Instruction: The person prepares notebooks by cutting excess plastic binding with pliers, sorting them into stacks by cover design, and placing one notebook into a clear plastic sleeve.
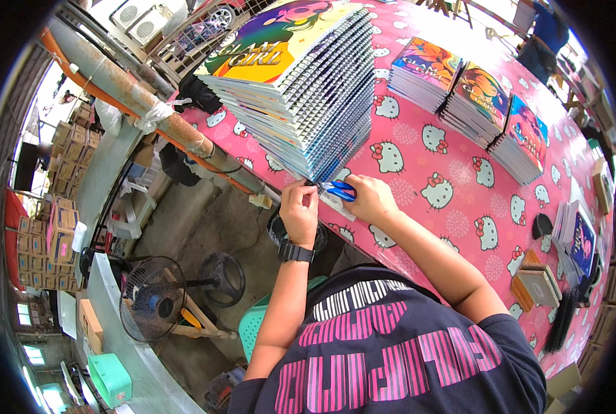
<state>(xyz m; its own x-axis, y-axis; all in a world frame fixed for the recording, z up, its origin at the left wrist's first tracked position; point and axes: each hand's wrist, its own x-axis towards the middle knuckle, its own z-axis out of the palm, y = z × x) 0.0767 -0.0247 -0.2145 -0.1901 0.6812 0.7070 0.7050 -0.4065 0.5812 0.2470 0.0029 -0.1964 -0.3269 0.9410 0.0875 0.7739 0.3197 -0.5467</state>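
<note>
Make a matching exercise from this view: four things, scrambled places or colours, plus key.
Things
1. blue-handled tool
2. watch
3. tall notebook stack
4. bin

Place or colour
A. standing on the pink tablecloth
B. green
C. in the right hand
D. on the left wrist

Pairs: 1-C, 2-D, 3-A, 4-B

Blue-handled pliers [343,191]: mid-frame, tip leftward, near stack's lower corner | spiral-bound notebooks [315,103]: tall stack, top cover yellow and multicoloured, upper centre of frame
</note>
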